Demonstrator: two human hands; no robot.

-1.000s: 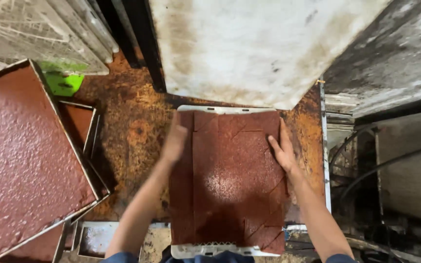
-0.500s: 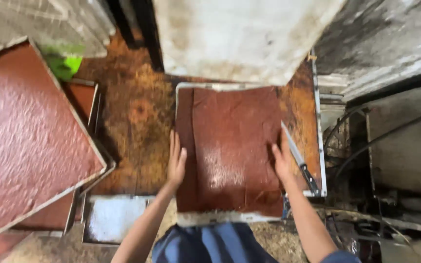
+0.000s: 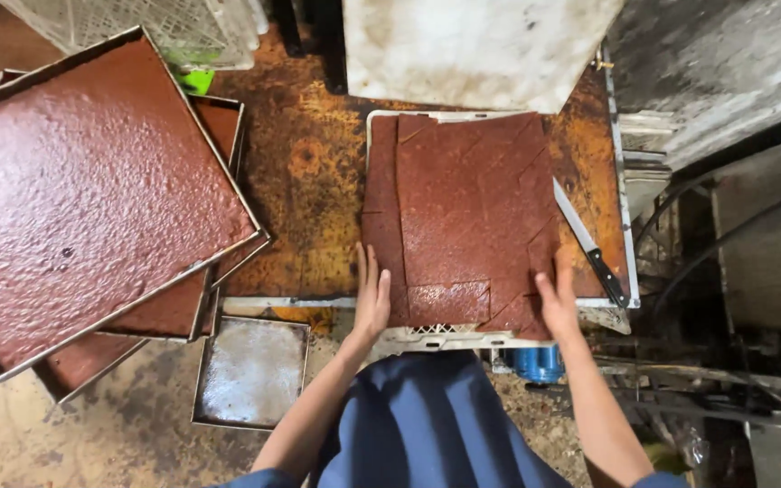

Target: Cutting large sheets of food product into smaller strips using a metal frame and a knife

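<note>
Both of my hands rest flat at the near end of the scored red-brown slab (image 3: 463,208). My left hand (image 3: 372,298) lies open, fingers together and pointing away from me, with its palm on the slab's near left edge. My right hand (image 3: 558,303) is open too, fingers stretched forward, pressing on the near right corner of the slab; neither hand grips anything. I see the slab lying on a pale plastic crate (image 3: 449,339), whose lattice edge shows just below the slab's near side. Cut lines run across the slab: one long strip down the left side, diagonal cuts on the right, and a small rectangular piece at the near edge between my hands.

A knife (image 3: 589,244) with a dark handle lies just to the right of the slab, on the rusty counter (image 3: 305,181), blade pointing away from me and close to my right hand but apart from it. Well to the left, a big metal tray (image 3: 92,190) filled with glossy red-brown paste sits tilted on top of other trays stacked under it. Below the counter's near edge, a small empty metal tray (image 3: 250,370) lies on the floor. A stained white board (image 3: 476,45) leans at the far side of the counter, beyond the slab.
</note>
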